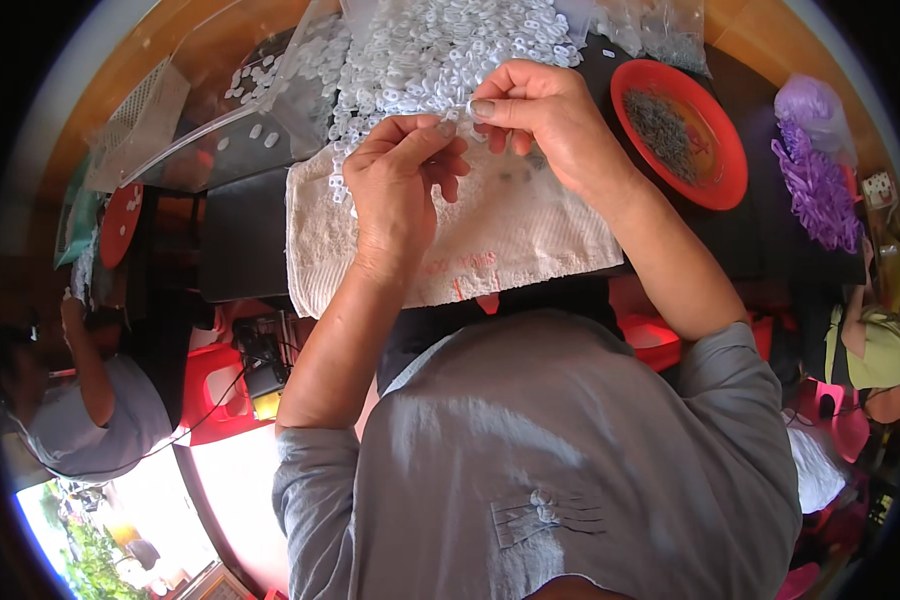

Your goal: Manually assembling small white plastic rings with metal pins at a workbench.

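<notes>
Both of my hands are raised close together over a beige towel [540, 235] laid along the table's near edge. My right hand [555, 120] pinches a small white plastic piece between thumb and forefinger. My left hand [395, 180] is closed with thumb against forefinger, and the other fingers curl in; whatever is between those fingertips is too small or hidden to tell. Just beyond the hands spreads a big heap of small white oval plastic pieces [450, 55] with holes in them. A few of them lie on the towel beside my left hand.
A red plate [718, 185] holding small grey metal bits [660, 130] sits at the right. Clear plastic [260, 140] with loose white pieces is at the left. Purple strips [820, 190] lie far right. Other people sit at the left [110, 400] and right [875, 345].
</notes>
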Tool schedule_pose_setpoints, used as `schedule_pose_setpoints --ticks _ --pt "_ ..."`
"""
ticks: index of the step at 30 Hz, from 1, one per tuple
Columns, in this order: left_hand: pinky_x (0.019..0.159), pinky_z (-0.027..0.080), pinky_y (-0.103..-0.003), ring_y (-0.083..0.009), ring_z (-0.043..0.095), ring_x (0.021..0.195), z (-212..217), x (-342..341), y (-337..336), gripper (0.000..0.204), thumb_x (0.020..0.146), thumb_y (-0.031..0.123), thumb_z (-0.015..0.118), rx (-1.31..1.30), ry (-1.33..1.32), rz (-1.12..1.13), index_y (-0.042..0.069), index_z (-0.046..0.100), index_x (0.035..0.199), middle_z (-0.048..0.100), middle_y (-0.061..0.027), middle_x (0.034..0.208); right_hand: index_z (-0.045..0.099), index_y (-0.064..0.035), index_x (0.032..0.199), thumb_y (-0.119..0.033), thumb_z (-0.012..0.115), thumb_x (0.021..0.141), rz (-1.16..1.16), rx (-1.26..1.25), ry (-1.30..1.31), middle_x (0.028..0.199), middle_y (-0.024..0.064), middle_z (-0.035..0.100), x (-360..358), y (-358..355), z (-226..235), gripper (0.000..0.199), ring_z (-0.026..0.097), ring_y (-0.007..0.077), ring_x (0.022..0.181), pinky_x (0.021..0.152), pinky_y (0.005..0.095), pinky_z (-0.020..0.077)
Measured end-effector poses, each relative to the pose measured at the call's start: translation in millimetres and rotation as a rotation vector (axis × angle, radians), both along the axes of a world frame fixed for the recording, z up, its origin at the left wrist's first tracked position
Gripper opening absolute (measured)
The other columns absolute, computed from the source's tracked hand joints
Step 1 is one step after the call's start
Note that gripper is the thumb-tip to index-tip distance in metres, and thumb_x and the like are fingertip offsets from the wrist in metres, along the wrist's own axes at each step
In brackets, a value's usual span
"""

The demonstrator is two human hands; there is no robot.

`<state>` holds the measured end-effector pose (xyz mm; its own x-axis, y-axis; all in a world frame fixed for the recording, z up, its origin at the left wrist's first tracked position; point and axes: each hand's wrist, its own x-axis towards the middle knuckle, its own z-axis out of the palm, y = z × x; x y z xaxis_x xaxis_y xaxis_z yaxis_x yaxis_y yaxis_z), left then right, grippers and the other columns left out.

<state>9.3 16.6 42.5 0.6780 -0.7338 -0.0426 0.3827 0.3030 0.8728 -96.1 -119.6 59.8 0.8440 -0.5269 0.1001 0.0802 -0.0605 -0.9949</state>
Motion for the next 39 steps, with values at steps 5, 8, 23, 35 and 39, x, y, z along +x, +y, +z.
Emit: schedule_pose_setpoints --ticks 5,8,23,35,39 --pt "0.043 0.043 -0.025 -0.0177 0.061 0.055 3 -3 -7 0.007 0.084 0.001 0.063 -0.009 0.025 0.002 -0.003 0.059 0.087 0.064 -0.0136 0.073 0.064 -0.0006 0.089 -0.010 0.064 0.084 -0.020 -0.007 -0.011 0.075 0.0044 0.064 -2 0 2 0.011 0.058 0.0107 0.063 0.052 0.0210 0.0385" --pt "0.044 0.043 -0.026 -0.0177 0.060 0.056 3 -4 -11 0.007 0.085 0.002 0.063 -0.008 0.013 -0.007 -0.003 0.059 0.087 0.064 -0.0132 0.073 0.064 -0.0007 0.089 -0.010 0.065 0.084 -0.039 0.012 -0.023 0.075 0.0043 0.064 -3 -2 1 0.011 0.058 0.0106 0.063 0.053 0.0210 0.0388" --pt "0.045 0.044 -0.025 -0.0161 0.060 0.058 -9 -6 -13 0.008 0.088 0.004 0.061 -0.020 -0.043 -0.023 -0.004 0.060 0.090 0.064 -0.0126 0.075 0.065 -0.0023 0.090 -0.012 0.065 0.085 0.006 -0.031 -0.030 0.076 0.0014 0.064 2 0 -10 0.011 0.057 0.0075 0.066 0.054 0.0201 0.0400" --pt "0.047 0.045 -0.024 -0.0160 0.061 0.060 -10 -6 -10 0.013 0.085 -0.003 0.064 -0.127 0.001 -0.073 -0.004 0.060 0.097 0.067 -0.0125 0.082 0.066 -0.0026 0.088 -0.021 0.063 0.090 0.120 0.112 0.049 0.070 0.0021 0.062 -1 -7 -1 0.019 0.057 0.0082 0.059 0.052 0.0198 0.0400" --pt "0.046 0.045 -0.022 -0.0138 0.062 0.062 -8 -9 -9 0.022 0.080 -0.005 0.068 -0.162 -0.092 -0.099 -0.004 0.061 0.101 0.067 -0.0114 0.083 0.066 -0.0028 0.086 -0.023 0.064 0.090 0.167 0.139 0.061 0.067 0.0015 0.061 -3 -9 0 0.021 0.056 0.0082 0.056 0.049 0.0194 0.0391"
